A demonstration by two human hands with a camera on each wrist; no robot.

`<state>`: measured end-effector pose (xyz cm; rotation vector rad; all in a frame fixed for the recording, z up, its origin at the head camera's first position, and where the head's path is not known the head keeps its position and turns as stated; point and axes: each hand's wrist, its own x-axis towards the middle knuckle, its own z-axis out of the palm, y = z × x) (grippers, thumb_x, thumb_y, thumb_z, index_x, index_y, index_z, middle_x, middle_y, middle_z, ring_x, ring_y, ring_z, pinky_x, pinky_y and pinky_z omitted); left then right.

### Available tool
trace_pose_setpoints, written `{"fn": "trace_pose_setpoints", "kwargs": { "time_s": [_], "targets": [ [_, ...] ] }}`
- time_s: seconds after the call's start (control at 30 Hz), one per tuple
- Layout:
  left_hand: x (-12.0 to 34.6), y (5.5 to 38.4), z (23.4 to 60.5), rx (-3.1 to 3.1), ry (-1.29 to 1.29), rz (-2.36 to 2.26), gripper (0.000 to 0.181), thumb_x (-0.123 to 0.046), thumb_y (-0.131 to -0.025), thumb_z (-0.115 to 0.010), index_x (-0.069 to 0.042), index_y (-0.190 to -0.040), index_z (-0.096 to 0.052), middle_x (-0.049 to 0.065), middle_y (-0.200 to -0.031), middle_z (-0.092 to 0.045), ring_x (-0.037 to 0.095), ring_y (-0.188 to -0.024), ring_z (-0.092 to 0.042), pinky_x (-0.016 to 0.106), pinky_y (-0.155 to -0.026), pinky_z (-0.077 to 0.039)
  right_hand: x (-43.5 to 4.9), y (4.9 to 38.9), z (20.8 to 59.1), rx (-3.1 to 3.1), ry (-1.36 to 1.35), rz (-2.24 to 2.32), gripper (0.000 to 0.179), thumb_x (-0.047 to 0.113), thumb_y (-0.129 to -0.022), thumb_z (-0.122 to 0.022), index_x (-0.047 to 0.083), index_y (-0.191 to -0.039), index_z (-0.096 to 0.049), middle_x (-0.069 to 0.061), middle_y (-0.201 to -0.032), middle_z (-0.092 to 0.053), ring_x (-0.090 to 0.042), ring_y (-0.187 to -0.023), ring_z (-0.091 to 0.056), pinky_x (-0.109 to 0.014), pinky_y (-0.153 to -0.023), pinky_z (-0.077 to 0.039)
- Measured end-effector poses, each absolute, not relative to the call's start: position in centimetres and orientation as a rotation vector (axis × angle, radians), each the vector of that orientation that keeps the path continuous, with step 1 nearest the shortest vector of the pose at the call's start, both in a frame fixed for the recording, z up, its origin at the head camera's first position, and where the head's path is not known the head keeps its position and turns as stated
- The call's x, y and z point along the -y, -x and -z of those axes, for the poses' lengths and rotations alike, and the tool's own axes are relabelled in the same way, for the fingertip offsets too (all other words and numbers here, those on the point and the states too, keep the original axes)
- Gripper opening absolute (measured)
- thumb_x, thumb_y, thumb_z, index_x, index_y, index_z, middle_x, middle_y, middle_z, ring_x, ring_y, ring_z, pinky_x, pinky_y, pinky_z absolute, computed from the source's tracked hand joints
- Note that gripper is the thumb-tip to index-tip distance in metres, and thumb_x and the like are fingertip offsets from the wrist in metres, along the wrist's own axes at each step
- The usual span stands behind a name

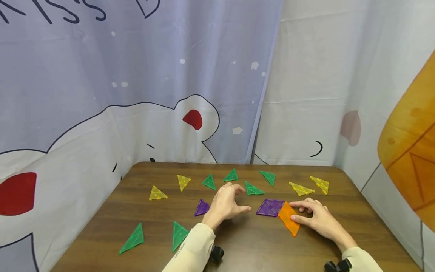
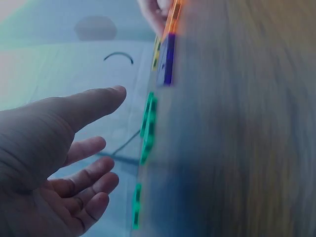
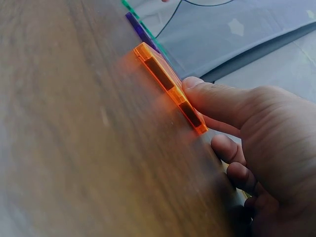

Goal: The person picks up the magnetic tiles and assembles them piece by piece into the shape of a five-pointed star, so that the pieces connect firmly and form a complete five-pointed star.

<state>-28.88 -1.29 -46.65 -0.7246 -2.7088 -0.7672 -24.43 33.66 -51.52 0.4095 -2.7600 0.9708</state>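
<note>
On the desk [image 1: 251,245] at right, our right hand [image 1: 319,219] is pinching the orange tile [image 1: 289,220] against the purple tile [image 1: 269,207]; our left hand [image 1: 224,202] is hovering spread near a green triangle [image 1: 253,189]. We are risking parting the tiles by twisting, or nudging the triangle by dipping.

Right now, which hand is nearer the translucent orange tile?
Right. The right hand touches the translucent orange tile; the left hand is apart from it, off to its left.
</note>
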Motion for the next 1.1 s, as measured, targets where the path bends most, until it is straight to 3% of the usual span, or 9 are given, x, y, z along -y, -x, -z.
{"fn": "trace_pose_setpoints", "kwargs": {
  "time_s": [0.27, 0.63, 0.87, 1.1],
  "targets": [
    [4.7, 29.6, 46.6, 2.723, 0.650, 0.824, 0.059, -0.046, -0.069, -0.089, -0.016, -0.116, -0.069, 0.003, -0.108, -0.066, 0.019, -0.097, -0.060, 0.036, -0.082, -0.052, -33.7, 24.5, 51.5, 2.762, -0.415, -0.962, 0.040, 0.050, -0.084, -0.075, 0.035, -0.120, -0.069, 0.007, -0.094, -0.057, -0.016, -0.086, -0.043, -0.039, -0.075, -0.019],
    [7.6, 30.1, 47.0, 2.731, 0.602, 0.814, 0.057, -0.044, -0.070, -0.089, -0.016, -0.116, -0.069, 0.003, -0.108, -0.066, 0.018, -0.097, -0.061, 0.037, -0.081, -0.053, -33.7, 24.4, 51.4, 2.763, -0.407, -0.966, 0.039, 0.049, -0.084, -0.075, 0.034, -0.120, -0.069, 0.006, -0.094, -0.057, -0.016, -0.085, -0.043, -0.040, -0.074, -0.019],
    [9.2, 30.3, 47.1, 2.722, 0.597, 0.824, 0.055, -0.042, -0.070, -0.089, -0.016, -0.115, -0.070, 0.008, -0.105, -0.066, 0.020, -0.091, -0.059, 0.038, -0.073, -0.053, -33.6, 24.4, 51.5, 2.762, -0.402, -0.969, 0.039, 0.050, -0.084, -0.076, 0.034, -0.119, -0.069, 0.007, -0.094, -0.057, -0.015, -0.085, -0.043, -0.039, -0.075, -0.020],
    [11.6, 30.3, 47.2, 2.733, 0.597, 0.810, 0.055, -0.042, -0.070, -0.089, -0.014, -0.114, -0.070, 0.006, -0.106, -0.066, 0.023, -0.096, -0.061, 0.041, -0.078, -0.054, -33.6, 24.5, 51.4, 2.747, -0.414, -0.960, 0.038, 0.049, -0.083, -0.077, 0.035, -0.118, -0.070, 0.007, -0.093, -0.056, -0.015, -0.084, -0.043, -0.039, -0.075, -0.020]
  ]
}}
